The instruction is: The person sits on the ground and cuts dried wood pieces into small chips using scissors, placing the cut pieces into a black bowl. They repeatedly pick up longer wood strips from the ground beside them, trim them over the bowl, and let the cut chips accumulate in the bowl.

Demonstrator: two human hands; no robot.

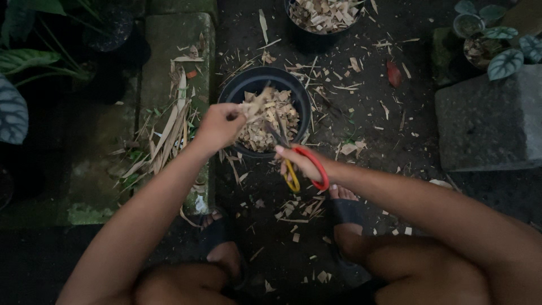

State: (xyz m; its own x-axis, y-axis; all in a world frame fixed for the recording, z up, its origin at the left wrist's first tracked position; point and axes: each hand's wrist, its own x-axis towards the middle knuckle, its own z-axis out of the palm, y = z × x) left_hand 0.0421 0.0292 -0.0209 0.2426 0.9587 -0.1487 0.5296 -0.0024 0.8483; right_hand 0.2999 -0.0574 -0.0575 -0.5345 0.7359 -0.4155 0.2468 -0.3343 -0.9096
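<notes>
Scissors with one red and one yellow plastic handle loop [305, 169] sit in the right hand [302, 164], fingers threaded through the loops and closed around them; the dark blades point up toward the pot and blur into the shadow, so how far apart they stand cannot be told. Across from it, the left hand [220, 125] is pinched shut on a pale dry strip of leaf or husk [255, 104], holding it out over the round black plastic pot [237, 90]. That pot is heaped with cut tan pieces of the same dry material [268, 121].

Beneath the hands, more chips lie scattered over the dark ground [372, 113], thickest just in front of the person's sandalled feet [344, 206]. A loose bundle of long dried leaves [169, 133] rests on the mossy concrete slab [169, 45] just left of the pot. Farther up, a second black pot filled with chips [323, 14] is cut by the top edge. A grey stone block [488, 121] stands at the right, with small potted plants with veined leaves [497, 45] above it, and broad dark foliage [22, 62] fills the left edge.
</notes>
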